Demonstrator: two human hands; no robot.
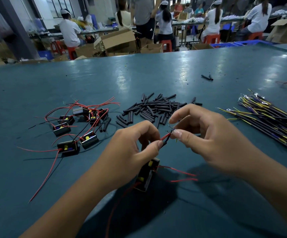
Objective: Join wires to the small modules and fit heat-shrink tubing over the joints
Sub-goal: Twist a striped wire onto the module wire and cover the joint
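We pinch red and black wires [165, 138] in our left hand [135, 148] | right hand [206, 134] pinches their bare tips | module [147, 176] hangs below | cardboard boxes [120, 41] behind, contents unclear

Hands: you have two up, left [132, 145] and right [206, 133].
Modules in your left hand: one [147, 176], hanging below it.
Modules left of your left hand: about seven in a cluster [77, 127]; tangled leads make an exact count unsure.
Sleeves beyond your hands: one pile [154, 109], too many to count.
Stray sleeves far beyond your right hand: two [207, 77].
Wires right of your right hand: one bundle [268, 121], too dense to count.
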